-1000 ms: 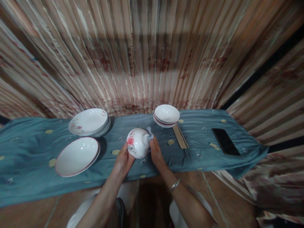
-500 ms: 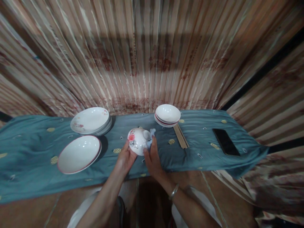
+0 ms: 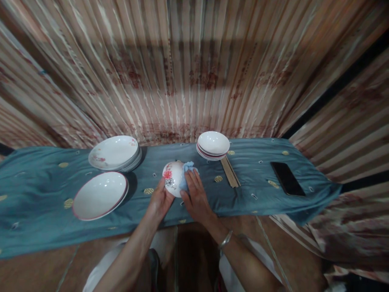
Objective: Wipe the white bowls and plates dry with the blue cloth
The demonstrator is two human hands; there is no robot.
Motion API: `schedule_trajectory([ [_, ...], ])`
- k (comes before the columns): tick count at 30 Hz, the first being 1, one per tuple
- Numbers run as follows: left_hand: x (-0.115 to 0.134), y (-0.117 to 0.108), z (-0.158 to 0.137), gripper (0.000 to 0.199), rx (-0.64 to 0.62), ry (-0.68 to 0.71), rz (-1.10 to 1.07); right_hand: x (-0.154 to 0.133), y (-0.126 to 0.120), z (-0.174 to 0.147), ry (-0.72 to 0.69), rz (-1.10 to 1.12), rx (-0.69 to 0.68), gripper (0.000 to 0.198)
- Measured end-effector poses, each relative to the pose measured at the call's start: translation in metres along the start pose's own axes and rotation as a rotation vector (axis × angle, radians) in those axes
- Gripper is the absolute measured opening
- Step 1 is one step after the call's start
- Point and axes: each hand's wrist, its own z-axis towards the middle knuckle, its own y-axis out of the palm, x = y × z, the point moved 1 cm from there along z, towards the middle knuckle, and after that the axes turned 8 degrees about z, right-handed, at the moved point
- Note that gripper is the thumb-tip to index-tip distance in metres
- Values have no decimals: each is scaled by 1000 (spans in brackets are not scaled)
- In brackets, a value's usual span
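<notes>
A white bowl (image 3: pixel 171 179) with a red flower and dark leaves is held bottom up, its outer side showing. My left hand (image 3: pixel 160 199) grips its left rim, thumb on the outside and fingers beneath. Against the bowl's right side my right hand (image 3: pixel 196 196) presses a crumpled light-blue cloth (image 3: pixel 186 170), fingers laid over it. The cloth hides the bowl's foot. A silver bangle (image 3: pixel 225 239) circles my right wrist.
Stacked floral plates (image 3: pixel 114 152) and red-rimmed deep dishes (image 3: pixel 100 195) stand on the left of the teal tablecloth (image 3: pixel 39 190). Small bowls (image 3: pixel 213 142) sit at the back beside chopsticks (image 3: pixel 230 172). A black phone (image 3: pixel 287 178) lies right. Behind hangs a striped curtain (image 3: pixel 194 81).
My right hand and the blue cloth have moved left over the bowl's foot, which showed before. The left hand keeps its hold, and the view has shifted slightly.
</notes>
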Motion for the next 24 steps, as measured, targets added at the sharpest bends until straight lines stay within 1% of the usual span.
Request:
schedule_trajectory([
  [4,-2,-1,-2,36,13,47,37,3,-5,6,-14,-22,-23,61],
  [7,-4,-3,-3,34,-12,78,68,8,-7,9,1,-48,-32,60],
  [12,-4,-5,-3,32,-25,71,109,13,-8,12,56,-122,15,54],
  [16,-2,-2,-4,30,-31,78,103,9,-11,13,90,-169,38,49],
  [20,-2,0,-3,24,0,77,85,3,-17,12,95,-200,40,40],
  [24,-4,-3,-1,23,0,111,56,0,-23,9,66,-152,39,35],
])
